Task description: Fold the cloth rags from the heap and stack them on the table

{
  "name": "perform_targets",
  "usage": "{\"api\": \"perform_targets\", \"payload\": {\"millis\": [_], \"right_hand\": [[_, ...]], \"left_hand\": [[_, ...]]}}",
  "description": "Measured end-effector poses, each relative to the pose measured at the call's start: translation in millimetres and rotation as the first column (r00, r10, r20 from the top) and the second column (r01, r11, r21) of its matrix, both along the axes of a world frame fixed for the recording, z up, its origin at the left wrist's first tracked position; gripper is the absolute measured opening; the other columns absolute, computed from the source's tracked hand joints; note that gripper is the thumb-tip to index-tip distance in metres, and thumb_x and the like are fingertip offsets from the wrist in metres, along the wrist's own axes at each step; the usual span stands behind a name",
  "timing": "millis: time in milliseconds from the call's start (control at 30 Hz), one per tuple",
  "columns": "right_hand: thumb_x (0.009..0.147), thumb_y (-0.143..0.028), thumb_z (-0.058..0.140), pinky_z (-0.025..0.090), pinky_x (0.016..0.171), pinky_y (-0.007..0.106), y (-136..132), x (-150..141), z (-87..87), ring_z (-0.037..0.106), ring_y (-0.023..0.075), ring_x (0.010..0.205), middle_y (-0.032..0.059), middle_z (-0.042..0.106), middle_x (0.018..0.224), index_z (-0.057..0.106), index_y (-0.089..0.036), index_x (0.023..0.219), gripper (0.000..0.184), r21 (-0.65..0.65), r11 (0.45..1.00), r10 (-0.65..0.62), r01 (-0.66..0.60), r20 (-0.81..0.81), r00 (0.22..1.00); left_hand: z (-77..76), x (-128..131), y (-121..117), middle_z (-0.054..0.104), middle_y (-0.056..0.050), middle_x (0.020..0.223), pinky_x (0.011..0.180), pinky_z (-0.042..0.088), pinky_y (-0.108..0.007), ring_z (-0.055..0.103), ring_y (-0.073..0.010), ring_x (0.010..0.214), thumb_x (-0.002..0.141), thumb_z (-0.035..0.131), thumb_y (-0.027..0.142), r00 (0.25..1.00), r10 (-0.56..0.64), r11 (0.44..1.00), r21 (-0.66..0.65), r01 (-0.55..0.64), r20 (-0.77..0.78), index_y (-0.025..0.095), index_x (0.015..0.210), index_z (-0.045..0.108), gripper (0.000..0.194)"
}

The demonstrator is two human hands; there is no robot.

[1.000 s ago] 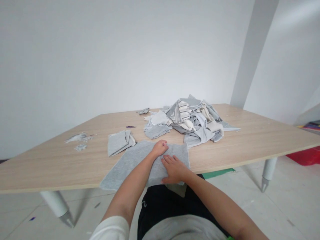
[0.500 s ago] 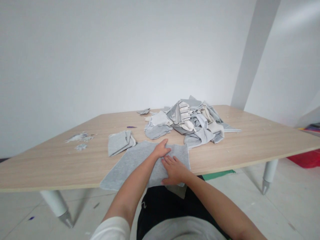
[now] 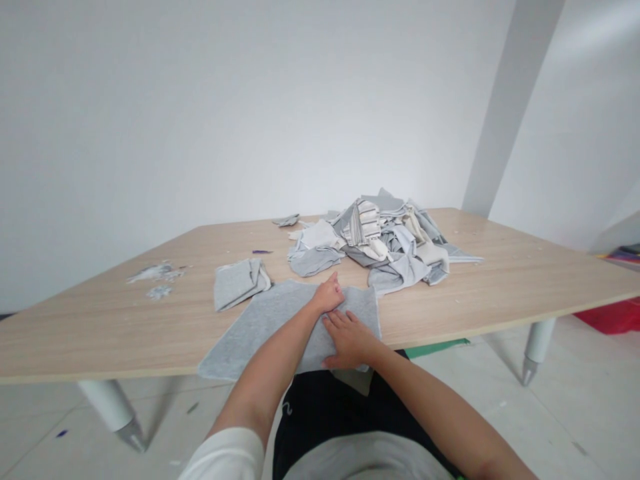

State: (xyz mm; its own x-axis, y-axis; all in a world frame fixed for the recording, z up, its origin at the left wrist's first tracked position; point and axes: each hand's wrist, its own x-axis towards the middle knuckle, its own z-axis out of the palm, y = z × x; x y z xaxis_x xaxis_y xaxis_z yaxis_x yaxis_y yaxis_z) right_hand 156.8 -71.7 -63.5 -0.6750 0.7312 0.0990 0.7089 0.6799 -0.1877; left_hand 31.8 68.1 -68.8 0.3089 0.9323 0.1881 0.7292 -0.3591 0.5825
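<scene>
A piece of light grey fabric (image 3: 280, 313) lies spread at the table's front edge, its lower left corner hanging over. My left hand (image 3: 329, 293) is on its upper part with the fingers drawn together; whatever may be between them is too small or hidden to make out. Just below it, my right hand (image 3: 350, 341) rests flat on the same fabric, fingers stretched and thumb apart. A folded grey cloth (image 3: 240, 283) lies beside the fabric's upper left side.
Beyond my hands is a heap of grey, white and striped fabric pieces (image 3: 395, 243). A small dark purple tool (image 3: 261, 252) lies left of it. White lint scraps (image 3: 157, 272) are scattered on the left of the wooden table (image 3: 125, 327). A wall stands behind.
My left hand's fingers and thumb have closed together, where the thumb stood apart before. My right hand and the fabric stay in place.
</scene>
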Motion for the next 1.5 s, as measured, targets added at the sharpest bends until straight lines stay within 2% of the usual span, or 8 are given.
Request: {"api": "perform_targets", "payload": {"millis": [300, 600, 700, 900, 1100, 1233, 1400, 1500], "right_hand": [[0.072, -0.067, 0.055, 0.010, 0.113, 0.051, -1, 0, 0.1, 0.018, 0.0347, 0.140, 0.0226, 0.024, 0.151, 0.021, -0.005, 0.147, 0.103, 0.029, 1.000, 0.000, 0.000, -0.006, 1.000], [0.072, -0.065, 0.056, 0.012, 0.112, 0.051, 1, 0, -3.4, 0.017, 0.0342, 0.140, 0.0226, 0.022, 0.152, 0.021, -0.004, 0.146, 0.103, 0.046, 0.999, 0.004, -0.005, 0.009, 1.000], [0.071, -0.065, 0.056, 0.012, 0.113, 0.051, 0, 1, -1.9, 0.017, 0.0338, 0.140, 0.0222, 0.022, 0.152, 0.021, -0.004, 0.146, 0.103, 0.047, 0.999, 0.003, -0.004, 0.006, 1.000], [0.072, -0.065, 0.056, 0.010, 0.113, 0.051, -1, 1, -0.2, 0.015, 0.0341, 0.141, 0.0229, 0.022, 0.151, 0.022, -0.004, 0.146, 0.102, 0.034, 0.999, 0.000, 0.000, -0.001, 1.000], [0.071, -0.067, 0.056, 0.011, 0.113, 0.051, 0, 1, -0.7, 0.016, 0.0338, 0.141, 0.0232, 0.020, 0.152, 0.020, -0.004, 0.147, 0.104, 0.018, 1.000, 0.002, -0.002, 0.006, 1.000], [0.071, -0.067, 0.057, 0.011, 0.113, 0.050, -1, 1, -0.9, 0.016, 0.0334, 0.141, 0.0228, 0.020, 0.152, 0.021, -0.004, 0.147, 0.105, 0.023, 1.000, -0.005, 0.005, 0.009, 1.000], [0.071, -0.065, 0.058, 0.011, 0.113, 0.050, -2, 2, -0.8, 0.019, 0.0347, 0.140, 0.0233, 0.026, 0.150, 0.023, -0.003, 0.146, 0.103, 0.044, 0.999, -0.001, 0.001, -0.017, 1.000], [0.075, -0.069, 0.051, 0.012, 0.113, 0.051, -1, 4, 0.0, 0.020, 0.0350, 0.140, 0.0244, 0.026, 0.149, 0.024, -0.002, 0.145, 0.101, 0.030, 0.999, 0.012, -0.011, -0.036, 0.999]], "left_hand": [[1.0, 2, -4, 0.009, -0.015, 0.156, 0.111, 0.025, -0.034, 0.017, -0.0286, 0.142, 0.057, 0.069, 0.027, 0.999, -0.038, 0.996, 0.082, 0.040, -0.028, 0.011, 0.146, 0.020, 0.102], [-2.5, -2, 1, 0.064, -0.009, 0.114, 0.095, 0.041, -0.032, 0.056, -0.0225, 0.111, 0.069, 0.052, 0.018, 0.999, -0.005, 0.995, 0.102, 0.008, -0.038, 0.016, 0.090, 0.065, 0.025], [-2.3, 2, 1, 0.061, -0.013, 0.122, 0.095, 0.041, -0.030, 0.053, -0.0265, 0.118, 0.066, 0.058, 0.020, 0.999, -0.013, 0.996, 0.086, 0.017, -0.040, 0.013, 0.095, 0.065, 0.031], [1.0, 2, -4, 0.028, -0.014, 0.151, 0.108, 0.029, -0.032, 0.026, -0.0281, 0.139, 0.059, 0.072, 0.031, 0.999, -0.040, 0.994, 0.102, 0.043, -0.034, 0.011, 0.140, 0.033, 0.093], [-1.7, -3, 0, 0.057, -0.009, 0.127, 0.104, 0.035, -0.032, 0.050, -0.0219, 0.120, 0.074, 0.053, 0.023, 0.999, 0.016, 0.995, 0.095, -0.012, -0.033, 0.016, 0.112, 0.058, 0.039], [-4.2, -3, 3, 0.051, -0.013, 0.135, 0.104, 0.035, -0.030, 0.048, -0.0251, 0.124, 0.072, 0.055, 0.022, 0.999, -0.012, 0.998, 0.061, 0.014, -0.043, 0.013, 0.101, 0.064, 0.032], [-5.4, -1, -1, -0.005, -0.020, 0.156, 0.116, 0.013, -0.038, 0.001, -0.0308, 0.144, 0.060, 0.072, 0.037, 0.992, -0.127, 0.989, 0.082, 0.126, 0.000, 0.004, 0.147, 0.012, 0.111], [-1.1, -6, -3, -0.008, -0.022, 0.155, 0.116, 0.008, -0.044, -0.005, -0.0305, 0.143, 0.064, 0.069, 0.038, 0.979, -0.201, 0.969, 0.153, 0.193, 0.037, 0.004, 0.148, -0.004, 0.116]]}}
